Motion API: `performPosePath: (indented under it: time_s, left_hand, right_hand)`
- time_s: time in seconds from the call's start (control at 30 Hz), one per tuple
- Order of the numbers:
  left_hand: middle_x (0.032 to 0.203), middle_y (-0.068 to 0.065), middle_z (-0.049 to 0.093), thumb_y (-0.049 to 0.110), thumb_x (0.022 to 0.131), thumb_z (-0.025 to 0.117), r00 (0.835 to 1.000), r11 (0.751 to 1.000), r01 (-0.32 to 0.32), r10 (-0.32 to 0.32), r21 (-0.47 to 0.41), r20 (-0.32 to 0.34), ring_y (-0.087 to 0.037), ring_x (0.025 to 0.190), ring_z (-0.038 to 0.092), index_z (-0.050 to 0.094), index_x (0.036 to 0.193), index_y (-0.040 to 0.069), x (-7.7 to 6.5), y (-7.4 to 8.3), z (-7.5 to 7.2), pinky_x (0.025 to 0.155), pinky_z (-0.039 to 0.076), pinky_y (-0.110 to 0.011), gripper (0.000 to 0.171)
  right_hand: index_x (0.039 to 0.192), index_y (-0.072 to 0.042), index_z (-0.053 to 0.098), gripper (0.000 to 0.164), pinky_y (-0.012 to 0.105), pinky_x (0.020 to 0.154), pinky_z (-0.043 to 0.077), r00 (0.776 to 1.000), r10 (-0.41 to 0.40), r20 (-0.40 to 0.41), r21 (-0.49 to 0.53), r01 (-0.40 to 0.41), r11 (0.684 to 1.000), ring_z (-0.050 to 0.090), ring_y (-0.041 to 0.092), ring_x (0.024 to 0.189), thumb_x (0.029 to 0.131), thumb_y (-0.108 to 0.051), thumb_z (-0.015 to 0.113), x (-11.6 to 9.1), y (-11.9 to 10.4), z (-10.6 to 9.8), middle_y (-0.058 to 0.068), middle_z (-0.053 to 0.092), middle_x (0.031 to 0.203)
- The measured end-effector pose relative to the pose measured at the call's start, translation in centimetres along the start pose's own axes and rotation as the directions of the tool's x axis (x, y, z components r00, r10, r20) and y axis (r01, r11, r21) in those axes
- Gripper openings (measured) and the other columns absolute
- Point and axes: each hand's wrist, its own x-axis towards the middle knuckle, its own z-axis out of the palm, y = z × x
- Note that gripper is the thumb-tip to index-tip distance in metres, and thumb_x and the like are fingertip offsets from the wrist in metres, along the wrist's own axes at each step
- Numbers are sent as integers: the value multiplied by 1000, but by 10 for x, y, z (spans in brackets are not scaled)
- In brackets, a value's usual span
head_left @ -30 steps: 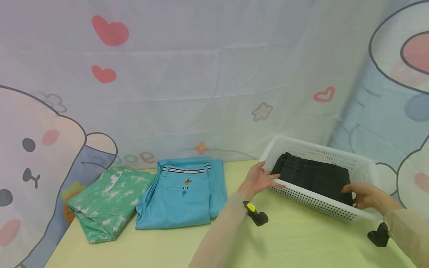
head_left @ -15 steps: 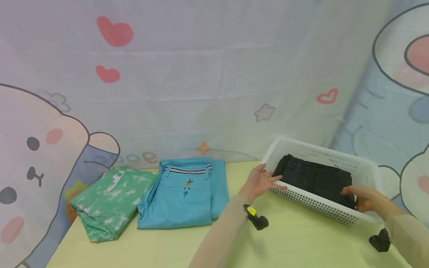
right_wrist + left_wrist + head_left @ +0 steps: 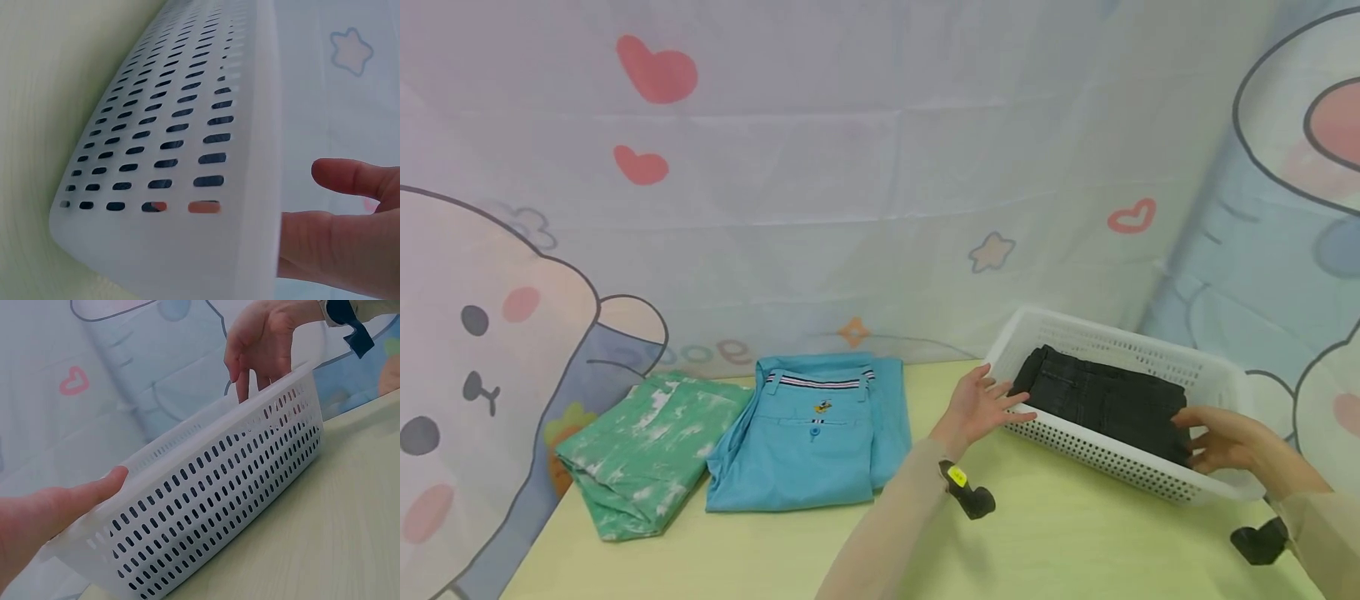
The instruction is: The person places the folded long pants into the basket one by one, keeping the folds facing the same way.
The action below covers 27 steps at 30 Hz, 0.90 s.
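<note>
Yellow-green table (image 3: 1052, 542), white basket (image 3: 1097, 458)
Blue folded garment (image 3: 823, 462), then green folded garment (image 3: 655, 458), left of basket; dark folded garment (image 3: 1097, 402) inside, behind near wall, long axis far left to near right; left hand (image 3: 973, 410) spread wide, right hand (image 3: 1236, 440) loosely parted, at opposite ends

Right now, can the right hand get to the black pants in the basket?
Probably yes. The right hand reaches into the white basket, fingers right by the folded black pants, and nothing lies on top of them.
</note>
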Motion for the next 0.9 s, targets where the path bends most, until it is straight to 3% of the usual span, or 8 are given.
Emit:
performPosePath:
  time_s: [0.27,0.4,0.47,0.57,0.63,0.73,0.87,0.9]
  left_hand:
    - [148,-25,1,32,94,37,1000,996,-4,5,85,-12,-42,133,19,-3,142,-2,-3,2,3,104,24,-57,71]
    - [147,-27,3,32,93,39,999,994,-16,19,111,-30,-43,132,21,2,142,-2,-5,1,5,103,26,-56,70]
    - [146,-28,5,31,93,40,999,993,-21,26,115,-38,-43,132,21,3,142,-2,-7,1,6,103,26,-56,69]
    - [146,-28,6,30,93,39,998,992,-29,35,125,-44,-43,132,21,4,142,-2,-10,0,8,104,26,-56,68]
    - [146,-28,6,29,93,39,998,991,-31,37,126,-43,-43,132,21,5,142,-2,-12,1,9,104,25,-56,67]
    - [146,-29,7,29,93,39,999,991,-31,36,128,-39,-44,132,21,7,142,-2,-15,2,8,104,25,-55,66]
    - [145,-29,10,28,94,37,998,987,-39,45,157,-33,-45,131,23,9,141,-3,-19,4,6,104,25,-55,63]
    - [145,-29,12,28,94,36,998,984,-41,48,172,-33,-45,130,24,10,141,-3,-20,4,5,104,26,-55,62]
  right_hand:
    - [134,14,-8,65,26,67,48,995,-98,1,-78,97,992,3,57,125,96,-31,19,-9,0,9,48,-19,129]
    - [137,6,5,57,31,80,49,988,-152,7,-10,152,988,2,55,127,97,-31,23,-9,-3,19,42,-24,132]
    - [132,0,18,46,35,86,48,984,-176,-11,79,176,981,23,58,118,97,-28,27,-10,-4,25,38,-27,134]
    - [124,-7,35,31,37,90,46,974,-225,-22,204,225,953,56,31,96,97,-22,32,-11,-6,33,32,-30,137]
    - [107,-16,49,18,35,89,47,964,-264,-27,267,261,928,57,9,85,96,-20,35,-11,-6,38,29,-30,138]
    - [115,-17,46,21,30,88,48,947,-317,-46,257,317,913,56,1,83,96,-18,36,-11,-6,48,28,-29,139]
    - [140,0,-9,64,25,88,47,924,-374,-84,165,383,909,54,-7,84,97,-18,35,-9,-7,64,29,-24,140]
    - [140,-1,-8,65,24,87,48,918,-384,-97,170,395,903,54,-7,85,96,-17,37,-8,-6,68,30,-13,144]
